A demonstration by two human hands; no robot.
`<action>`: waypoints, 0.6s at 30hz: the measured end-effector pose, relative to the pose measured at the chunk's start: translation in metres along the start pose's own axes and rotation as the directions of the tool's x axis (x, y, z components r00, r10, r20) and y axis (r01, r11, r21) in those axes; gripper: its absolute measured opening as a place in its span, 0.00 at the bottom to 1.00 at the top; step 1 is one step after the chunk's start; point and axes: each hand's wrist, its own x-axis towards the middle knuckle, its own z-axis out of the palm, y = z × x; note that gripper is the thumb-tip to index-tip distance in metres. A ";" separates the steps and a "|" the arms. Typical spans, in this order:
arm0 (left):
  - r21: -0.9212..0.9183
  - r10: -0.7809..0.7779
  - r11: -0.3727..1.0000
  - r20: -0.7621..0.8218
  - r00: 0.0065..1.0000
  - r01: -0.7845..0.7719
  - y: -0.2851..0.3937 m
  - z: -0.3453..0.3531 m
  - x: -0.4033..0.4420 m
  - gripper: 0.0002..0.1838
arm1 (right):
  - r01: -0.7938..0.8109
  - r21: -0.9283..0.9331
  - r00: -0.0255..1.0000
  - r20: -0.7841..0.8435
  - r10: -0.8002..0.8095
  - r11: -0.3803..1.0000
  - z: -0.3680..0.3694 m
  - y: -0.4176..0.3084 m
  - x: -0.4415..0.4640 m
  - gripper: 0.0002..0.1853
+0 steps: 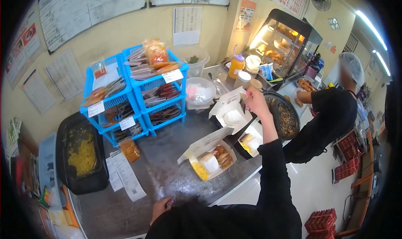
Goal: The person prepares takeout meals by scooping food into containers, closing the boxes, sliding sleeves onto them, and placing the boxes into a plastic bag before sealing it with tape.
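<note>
My right hand (256,101) reaches over the far takeaway boxes with its fingers pinched together. It is beside the raised lid of a white box (231,107), just short of a jar with a tan lid (253,84). What it pinches is too small to make out. Below my forearm is a second open box (249,139) with yellow food. Nearer stands an open box (212,160) holding yellow rice, browned chicken pieces and a white tub. At the counter's front edge, my left hand (162,207) rests with curled fingers, partly hidden; a dark spot shows at its fingertips.
Blue tiered baskets (138,86) of sachets stand at the back. Left are a black tray (81,155) of yellow rice and receipts (127,176). Right are a round dark pan (286,116), a lit food warmer (280,46) and a co-worker (335,113) in black.
</note>
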 end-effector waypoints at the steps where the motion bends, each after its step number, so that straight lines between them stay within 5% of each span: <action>1: -0.006 0.005 1.000 0.007 1.000 -0.005 0.002 0.003 0.002 0.10 | -0.029 -0.062 1.000 0.001 0.029 0.998 0.010 0.016 0.008 0.03; 3: -0.017 0.013 1.000 0.019 1.000 -0.013 0.008 0.009 0.008 0.10 | -0.084 -0.183 0.996 -0.001 0.086 0.980 0.020 0.024 0.017 0.04; 4: -0.001 0.009 1.000 0.020 1.000 -0.009 0.012 0.010 0.010 0.10 | -0.219 -0.072 0.973 0.059 0.224 0.973 0.024 0.029 0.022 0.05; 6: 0.032 -0.002 1.000 0.025 1.000 0.001 0.023 0.010 0.013 0.11 | -0.059 -0.294 0.977 0.178 0.115 0.954 0.063 0.091 0.052 0.03; 9: 0.066 -0.019 0.998 0.034 0.999 0.017 0.018 0.016 0.010 0.11 | -0.153 -0.283 0.802 0.524 0.286 0.947 0.078 0.078 0.051 0.09; 12: 0.050 -0.031 0.998 0.017 0.999 0.030 0.012 0.022 0.004 0.11 | -0.079 -0.410 0.789 0.531 0.309 0.909 0.106 0.071 0.039 0.10; 14: 0.064 -0.022 0.998 0.025 0.999 0.020 0.012 0.022 0.004 0.11 | 0.004 -0.372 0.690 0.673 0.267 0.928 0.124 0.074 0.044 0.11; 18: 0.046 -0.095 0.994 -0.032 0.995 0.097 0.022 0.022 0.000 0.11 | -0.111 -0.439 0.590 0.693 0.415 0.891 0.135 0.076 0.076 0.11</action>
